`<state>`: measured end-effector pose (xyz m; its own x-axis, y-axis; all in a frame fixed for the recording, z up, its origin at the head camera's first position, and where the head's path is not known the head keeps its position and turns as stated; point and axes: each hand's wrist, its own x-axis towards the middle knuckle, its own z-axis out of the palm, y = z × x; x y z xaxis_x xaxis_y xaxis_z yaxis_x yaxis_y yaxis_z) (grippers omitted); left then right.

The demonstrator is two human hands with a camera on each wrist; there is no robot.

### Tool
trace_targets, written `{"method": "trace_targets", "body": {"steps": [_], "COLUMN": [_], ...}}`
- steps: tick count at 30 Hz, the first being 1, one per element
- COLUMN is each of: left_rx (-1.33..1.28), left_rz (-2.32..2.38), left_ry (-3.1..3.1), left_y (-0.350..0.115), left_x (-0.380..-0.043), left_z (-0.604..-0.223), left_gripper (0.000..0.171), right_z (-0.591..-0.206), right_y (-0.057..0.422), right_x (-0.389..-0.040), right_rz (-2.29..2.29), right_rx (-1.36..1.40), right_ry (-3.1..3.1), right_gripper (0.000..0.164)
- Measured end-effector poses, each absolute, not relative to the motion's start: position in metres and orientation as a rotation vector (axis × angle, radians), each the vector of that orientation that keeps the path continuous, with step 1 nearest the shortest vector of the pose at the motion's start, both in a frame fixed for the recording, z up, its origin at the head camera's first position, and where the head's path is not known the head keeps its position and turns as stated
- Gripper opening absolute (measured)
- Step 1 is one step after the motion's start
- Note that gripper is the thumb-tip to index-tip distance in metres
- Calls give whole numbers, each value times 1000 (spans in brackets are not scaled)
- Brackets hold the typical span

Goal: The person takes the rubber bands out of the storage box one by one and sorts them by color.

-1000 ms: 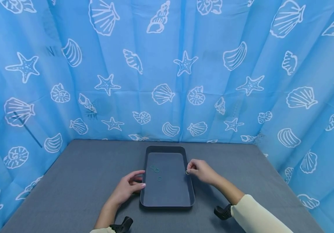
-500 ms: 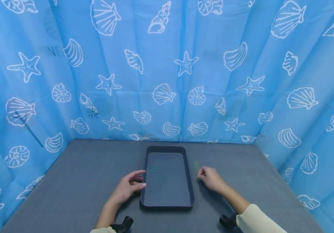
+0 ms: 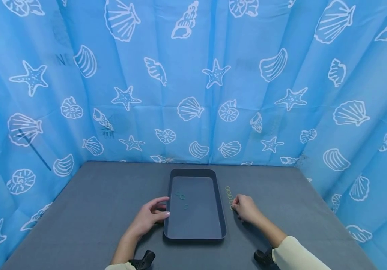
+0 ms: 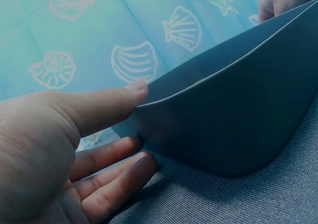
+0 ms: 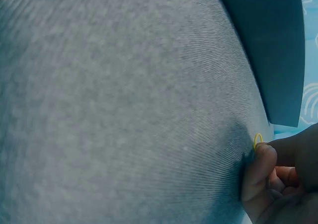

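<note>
A dark grey rectangular tray [image 3: 195, 233] lies on the table, with several small green rubber bands [image 3: 182, 197] on its floor. My left hand [image 3: 147, 217] holds the tray's left side: in the left wrist view the thumb lies on the rim while lower fingers meet the outer wall. Just right of the tray, my right hand [image 3: 247, 209] pinches a yellow rubber band [image 5: 258, 138] between thumb and index finger, down close to the cloth. This band sits at the near end of a row of yellow rubber bands [image 3: 229, 192] running along the tray's right side.
Grey cloth covers the table [image 3: 119, 183]. A blue curtain [image 3: 193, 75] with white shell and starfish prints hangs behind and at both sides. Each wrist carries a black camera mount, such as the left one [image 3: 143, 260].
My right hand has moved from the tray's right rim, carrying a yellow band, down to the table on the right, uncovering the row. Lately it shifted slightly right. My left hand stays put.
</note>
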<state>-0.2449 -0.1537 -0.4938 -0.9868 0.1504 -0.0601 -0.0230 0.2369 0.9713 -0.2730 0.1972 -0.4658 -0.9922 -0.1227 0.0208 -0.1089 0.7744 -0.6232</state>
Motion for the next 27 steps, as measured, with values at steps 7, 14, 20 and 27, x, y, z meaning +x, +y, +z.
{"method": "trace_targets", "body": {"steps": [7, 14, 20, 27], "left_rx": [107, 115, 122, 111], "left_rz": [1855, 1850, 1849, 1846], "left_ry": [2365, 2371, 2372, 2367], "left_y": [-152, -153, -153, -152], "left_x": [-245, -244, -243, -246], "left_z": [-494, -492, -491, -495], "left_gripper": [52, 50, 51, 51], "right_z": [-469, -468, -467, -469], "right_y": [196, 197, 198, 200], "right_x": [-279, -280, -281, -281], "right_rz": [-933, -970, -1015, -1070], "right_rx": [-166, -103, -71, -74], "right_ry": [2987, 2946, 2910, 2888], "right_gripper": [15, 14, 12, 7]}}
